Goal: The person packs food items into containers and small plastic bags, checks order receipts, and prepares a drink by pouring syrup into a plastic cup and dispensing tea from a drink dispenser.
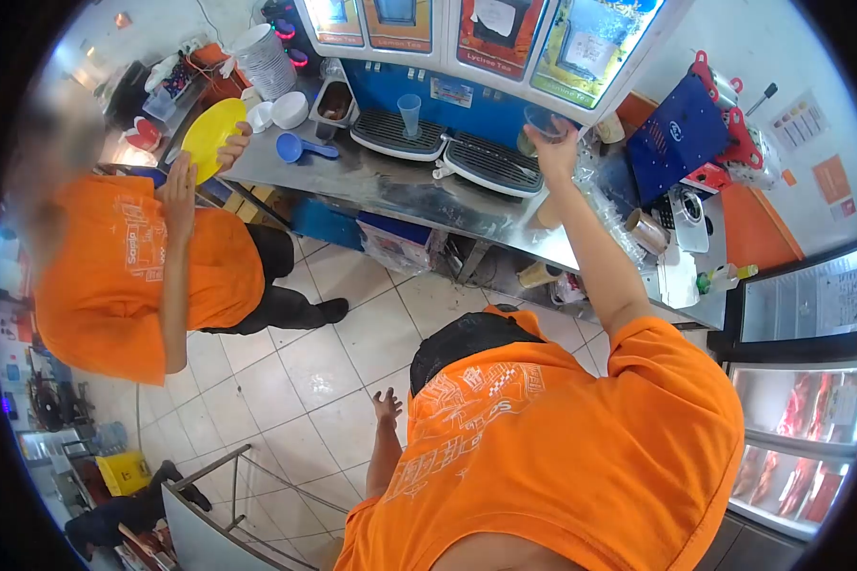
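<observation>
One hand, my right hand (pixel 554 150), is raised at the drink dispenser (pixel 490 107), its fingers wrapped round a clear plastic cup (pixel 545 121) above the right end of the right drip tray (pixel 493 164). Low over the tiled floor, my left hand (pixel 388 406) has its fingers spread and holds nothing. Another clear cup (pixel 409 115) stands upright on the left drip tray (pixel 397 135). To the right of my raised hand, stacked clear cups (pixel 611 221) lie along the steel counter (pixel 448 202).
A co-worker in an orange shirt (pixel 152 276) stands at left with a yellow plate (pixel 211 139). A blue scoop (pixel 305 147) and stacked bowls (pixel 263 61) are on the counter. A metal-framed table (pixel 205 519) stands lower left, a glass-door fridge (pixel 800 404) at right.
</observation>
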### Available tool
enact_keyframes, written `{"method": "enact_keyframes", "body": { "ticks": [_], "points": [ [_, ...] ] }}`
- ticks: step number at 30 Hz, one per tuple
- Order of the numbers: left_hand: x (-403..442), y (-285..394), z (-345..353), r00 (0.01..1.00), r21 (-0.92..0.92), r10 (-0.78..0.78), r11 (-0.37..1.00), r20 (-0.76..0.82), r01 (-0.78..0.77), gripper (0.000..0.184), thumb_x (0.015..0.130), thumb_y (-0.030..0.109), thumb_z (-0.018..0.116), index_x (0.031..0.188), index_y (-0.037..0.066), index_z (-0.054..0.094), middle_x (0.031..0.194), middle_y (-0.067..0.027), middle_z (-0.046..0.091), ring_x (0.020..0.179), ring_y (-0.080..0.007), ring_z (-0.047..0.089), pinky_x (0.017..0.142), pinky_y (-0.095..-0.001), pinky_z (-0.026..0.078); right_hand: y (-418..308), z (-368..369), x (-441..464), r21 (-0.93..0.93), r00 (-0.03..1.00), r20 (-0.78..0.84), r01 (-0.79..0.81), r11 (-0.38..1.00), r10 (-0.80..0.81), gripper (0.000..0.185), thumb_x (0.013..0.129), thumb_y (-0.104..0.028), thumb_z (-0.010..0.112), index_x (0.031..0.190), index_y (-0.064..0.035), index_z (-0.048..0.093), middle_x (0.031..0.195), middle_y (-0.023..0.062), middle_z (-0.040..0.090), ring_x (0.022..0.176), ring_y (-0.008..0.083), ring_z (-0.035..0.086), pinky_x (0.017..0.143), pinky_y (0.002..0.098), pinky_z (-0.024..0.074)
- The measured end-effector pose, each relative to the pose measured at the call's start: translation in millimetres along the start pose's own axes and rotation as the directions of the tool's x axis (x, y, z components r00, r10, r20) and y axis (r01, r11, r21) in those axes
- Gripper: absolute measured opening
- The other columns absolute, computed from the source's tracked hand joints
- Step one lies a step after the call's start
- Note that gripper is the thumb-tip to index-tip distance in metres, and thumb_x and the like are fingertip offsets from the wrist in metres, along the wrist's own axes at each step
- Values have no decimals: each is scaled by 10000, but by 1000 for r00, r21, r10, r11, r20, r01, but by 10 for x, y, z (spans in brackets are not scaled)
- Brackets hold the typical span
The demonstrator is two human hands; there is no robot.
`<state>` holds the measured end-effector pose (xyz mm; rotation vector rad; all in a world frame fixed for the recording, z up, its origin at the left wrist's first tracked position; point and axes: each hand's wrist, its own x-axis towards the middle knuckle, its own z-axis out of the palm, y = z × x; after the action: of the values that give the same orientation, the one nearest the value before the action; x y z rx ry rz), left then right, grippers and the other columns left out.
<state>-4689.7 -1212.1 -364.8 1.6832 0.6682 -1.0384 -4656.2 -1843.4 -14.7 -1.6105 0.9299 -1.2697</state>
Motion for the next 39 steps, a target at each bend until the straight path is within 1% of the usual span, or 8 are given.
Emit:
{"method": "enact_keyframes", "body": {
  "ticks": [4, 10, 11, 15, 17, 21, 23, 39],
  "points": [
    [49, 16, -77, 999, -66, -7, 998, -35, 5, 762, 901, 400, 666, 1473, 200, 204, 1213, -181, 582, 961, -311, 641, 782, -466, 513, 36, 84, 113, -53, 997, -48, 57, 997, -60, 826, 687, -252, 898, 1280, 78, 426, 1287, 204, 555, 1159, 264, 550, 985, 346, 445],
    [41, 19, -132, 999, -141, 39, 989, -30, -43, 756, 894, 421, 672, 1458, 181, 230, 1203, -171, 585, 948, -303, 640, 763, -448, 513, 41, 63, 149, 127, 998, 49, -35, 991, 29, 810, 717, -215, 874, 1317, 64, 408, 1288, 200, 553, 1106, 253, 592, 930, 332, 456],
    [41, -9, -140, 999, -145, 38, 989, -32, -42, 756, 894, 421, 672, 1458, 181, 230, 1203, -171, 585, 948, -303, 640, 763, -448, 513, -15, 32, 168, 10, 997, 66, -29, 1000, 28, 807, 722, -187, 867, 1330, 60, 397, 1306, 198, 537, 1091, 249, 606, 929, 334, 459],
    [-29, -107, -135, 999, -119, 8, 993, -32, -12, 746, 901, 400, 670, 1462, 176, 232, 1183, -178, 589, 924, -296, 637, 764, -458, 515, -46, 12, 154, 99, 996, 80, -31, 995, 23, 841, 700, -189, 881, 1334, 67, 391, 1316, 225, 523, 1141, 299, 580, 947, 362, 481],
    [-48, -129, -135, 999, -82, -26, 996, -28, 24, 742, 910, 379, 664, 1469, 167, 223, 1186, -188, 589, 921, -300, 636, 789, -478, 514, -35, 14, 186, -2, 998, 65, 22, 1000, -22, 804, 702, -190, 880, 1317, 53, 424, 1286, 178, 556, 1080, 236, 606, 910, 325, 463],
    [-40, -120, -145, 999, -73, -37, 997, -23, 36, 731, 913, 386, 657, 1465, 151, 241, 1202, -190, 589, 928, -303, 638, 797, -483, 512, 48, -19, 234, 24, 997, 77, -25, 999, 23, 801, 696, -200, 885, 1313, 49, 440, 1273, 172, 565, 1064, 233, 606, 894, 322, 467],
    [-20, -62, -156, 1000, -46, -21, 999, 1, 21, 716, 916, 392, 650, 1462, 136, 264, 1201, -184, 596, 934, -301, 642, 807, -475, 513, 31, -6, 259, -140, 997, 75, 5, 990, 5, 807, 698, -203, 885, 1320, 50, 438, 1271, 163, 564, 1054, 225, 605, 891, 313, 466],
    [-2, 168, -108, 1000, -37, 30, 999, -5, -30, 672, 927, 392, 628, 1449, 119, 305, 1237, -193, 590, 990, -292, 644, 791, -431, 516, -195, -32, 141, -44, 995, 92, -33, 998, 37, 788, 718, -214, 870, 1319, 68, 445, 1292, 162, 563, 1092, 228, 601, 927, 304, 460]
  ]
}}
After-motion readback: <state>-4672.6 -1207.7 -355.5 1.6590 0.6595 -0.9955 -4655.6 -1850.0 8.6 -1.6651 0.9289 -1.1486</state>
